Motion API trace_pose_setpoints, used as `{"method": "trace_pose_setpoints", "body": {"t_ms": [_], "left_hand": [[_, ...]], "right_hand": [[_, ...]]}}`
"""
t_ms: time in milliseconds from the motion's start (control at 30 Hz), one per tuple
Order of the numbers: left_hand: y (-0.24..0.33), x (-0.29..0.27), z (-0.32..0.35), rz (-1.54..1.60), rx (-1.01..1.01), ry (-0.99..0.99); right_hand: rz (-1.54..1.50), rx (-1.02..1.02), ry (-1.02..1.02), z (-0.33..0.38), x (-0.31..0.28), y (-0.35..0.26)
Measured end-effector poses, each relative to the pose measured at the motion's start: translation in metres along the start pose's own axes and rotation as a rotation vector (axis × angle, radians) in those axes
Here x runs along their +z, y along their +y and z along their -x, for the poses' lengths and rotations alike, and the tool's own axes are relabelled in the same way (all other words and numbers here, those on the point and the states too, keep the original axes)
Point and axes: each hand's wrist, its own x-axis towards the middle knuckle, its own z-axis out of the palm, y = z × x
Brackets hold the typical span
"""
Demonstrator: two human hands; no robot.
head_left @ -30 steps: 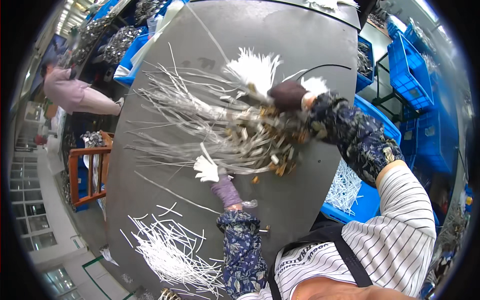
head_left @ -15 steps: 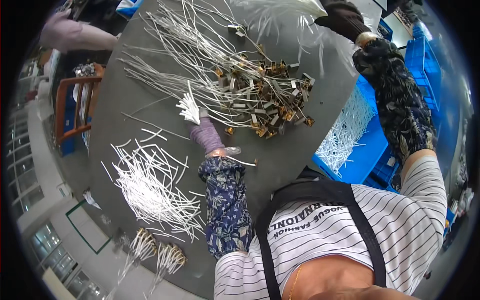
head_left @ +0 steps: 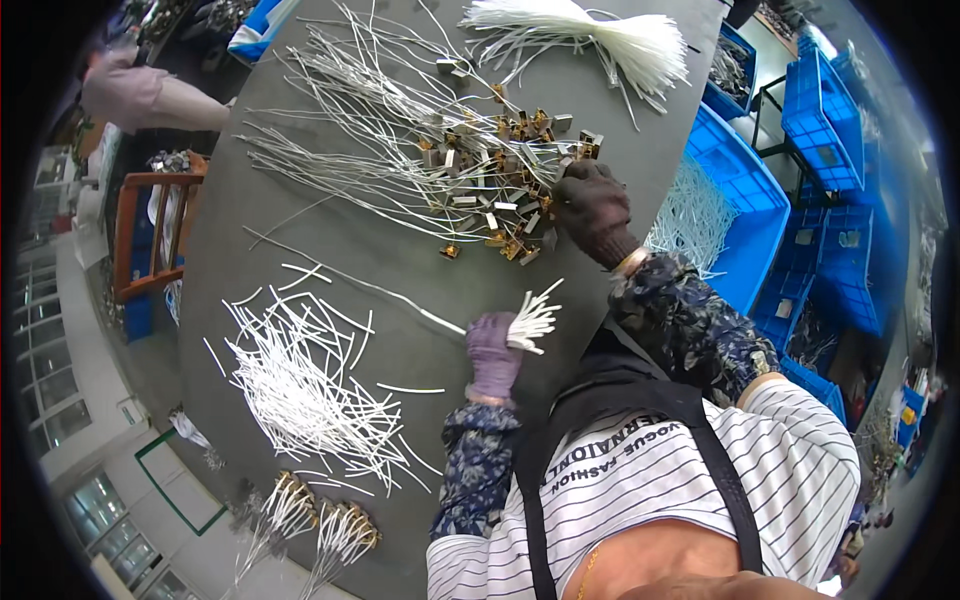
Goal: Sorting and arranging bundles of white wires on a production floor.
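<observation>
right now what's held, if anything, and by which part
Left hand: a bundle of short white pieces, gripped toward one end, free ends fanning out. Right hand, at the wired parts: cannot be told.

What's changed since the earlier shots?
Right hand let go of the white bundle, now lying at the far side, and came back to the right edge of the wired parts. Left hand moved right and toward the body, still gripping white strips. Loose strip pile stayed put.

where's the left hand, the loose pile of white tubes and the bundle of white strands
Left hand (head_left: pixel 493 352): head view, middle of the purple glove
Loose pile of white tubes (head_left: pixel 305 390): head view, middle
Bundle of white strands (head_left: pixel 640 48): head view, fanned right part
</observation>
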Motion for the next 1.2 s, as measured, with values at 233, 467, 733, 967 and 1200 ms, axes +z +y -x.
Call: {"method": "trace_pose_setpoints", "body": {"t_ms": [233, 467, 733, 967, 1200], "left_hand": [[0.042, -0.06, -0.021, 1.134, -0.866, 0.405], [0.174, -0.011, -0.044, 1.868, -0.605, 0.233], [0.172, 0.031, -0.04, 1.363, -1.553, 0.152], [0.091, -0.06, -0.064, 1.552, -0.372, 0.784], [0.081, -0.102, -0.067, 1.508, -0.373, 0.766]], "right_hand": [[-1.074, 0.55, -0.282, 0.083, -0.059, 0.013], [-1.027, 0.329, -0.425, 0.161, -0.107, -0.008], [-0.529, 0.854, -0.777, 0.364, -0.161, 0.163], [-0.387, 0.879, -0.691, 0.4, -0.186, 0.184], [-0.471, 0.847, -0.641, 0.389, -0.184, 0.181]]}}
